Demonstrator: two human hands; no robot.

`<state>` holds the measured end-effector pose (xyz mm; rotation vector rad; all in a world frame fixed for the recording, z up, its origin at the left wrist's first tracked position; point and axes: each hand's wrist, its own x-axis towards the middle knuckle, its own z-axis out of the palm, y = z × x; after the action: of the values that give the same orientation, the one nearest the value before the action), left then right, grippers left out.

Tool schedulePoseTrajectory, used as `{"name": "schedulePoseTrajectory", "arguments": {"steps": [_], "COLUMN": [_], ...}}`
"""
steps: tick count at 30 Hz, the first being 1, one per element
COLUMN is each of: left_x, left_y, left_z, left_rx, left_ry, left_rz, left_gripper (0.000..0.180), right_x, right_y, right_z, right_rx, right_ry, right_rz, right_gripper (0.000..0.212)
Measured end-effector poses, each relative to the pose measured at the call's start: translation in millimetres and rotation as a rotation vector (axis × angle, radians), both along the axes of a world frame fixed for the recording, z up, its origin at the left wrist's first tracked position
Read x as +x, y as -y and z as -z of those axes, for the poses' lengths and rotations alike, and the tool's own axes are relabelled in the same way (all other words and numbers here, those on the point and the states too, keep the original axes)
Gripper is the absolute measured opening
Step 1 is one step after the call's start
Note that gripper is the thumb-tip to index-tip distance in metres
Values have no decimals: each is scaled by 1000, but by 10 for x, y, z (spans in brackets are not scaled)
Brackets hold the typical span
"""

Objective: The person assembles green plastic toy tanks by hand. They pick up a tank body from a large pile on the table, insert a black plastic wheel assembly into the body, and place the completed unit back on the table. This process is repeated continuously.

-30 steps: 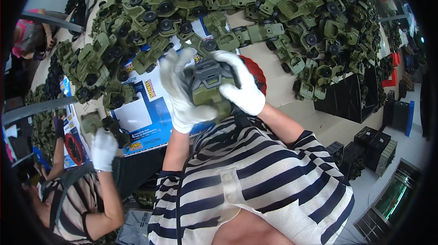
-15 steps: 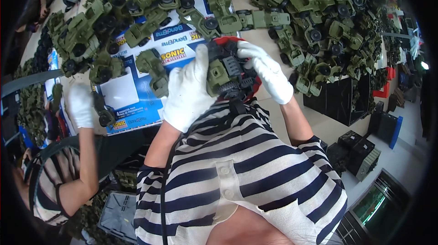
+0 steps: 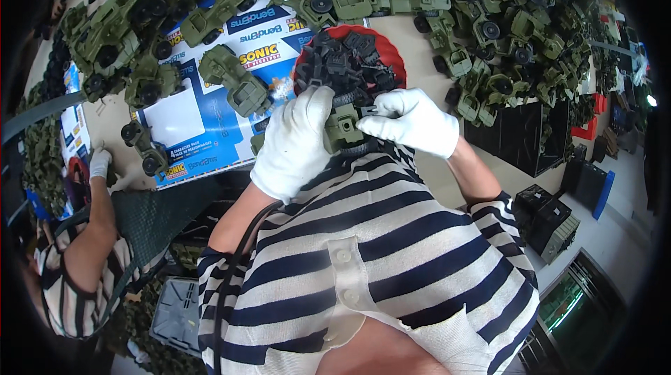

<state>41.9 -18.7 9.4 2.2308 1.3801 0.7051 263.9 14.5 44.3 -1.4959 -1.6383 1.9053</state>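
My left hand [image 3: 297, 139], in a white glove, is closed round an olive-green toy vehicle [image 3: 338, 130] in front of my body. My right hand [image 3: 414, 123], also gloved, pinches a small dark plastic part [image 3: 369, 111] against the vehicle's right side. The fingers partly cover both the part and the toy. Just beyond the hands stands a red bowl [image 3: 393, 50] with a scalloped rim, filled with small black plastic parts [image 3: 349, 60]. Left of my left hand, another green toy vehicle [image 3: 234, 80] lies on a blue and white printed sheet [image 3: 217, 137].
Many green toy vehicles [image 3: 482, 32] are heaped along the table's far side and right. A co-worker's gloved hand [image 3: 100, 163] is at the left table edge. Dark crates [image 3: 549, 218] stand on the floor to the right, and a grey bin [image 3: 175, 315] at lower left.
My right hand has come away from the bowl toward me and now holds a dark part at the vehicle. The bowl's contents are uncovered. The co-worker's hand has moved left.
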Motion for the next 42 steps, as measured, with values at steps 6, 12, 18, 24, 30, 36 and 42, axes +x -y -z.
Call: {"name": "schedulePoseTrajectory", "arguments": {"steps": [6,12,18,24,30,36,42], "left_x": [52,122,114,130,122,117,142], "left_y": [117,182,233,230,230,253,240], "left_z": [18,52,95,21,39,82,68], "left_rx": [77,34,-15,-36,-58,0,16], "left_ry": [-111,-28,-63,-126,-156,-290,-231], "left_rz": [1,35,62,68,124,212,151], "left_gripper": [57,58,59,58,55,54,55], "right_x": [15,48,94,152,141,106,69], "right_y": [166,239,242,223,243,217,272], "right_z": [-92,12,-3,-48,131,98,167], "right_rx": [183,194,84,203,268,73,290], "right_ry": [290,239,277,345,253,264,246], "right_rz": [56,-48,-117,-286,-201,-197,-214], "right_gripper": [40,65,68,40,44,40,41]}}
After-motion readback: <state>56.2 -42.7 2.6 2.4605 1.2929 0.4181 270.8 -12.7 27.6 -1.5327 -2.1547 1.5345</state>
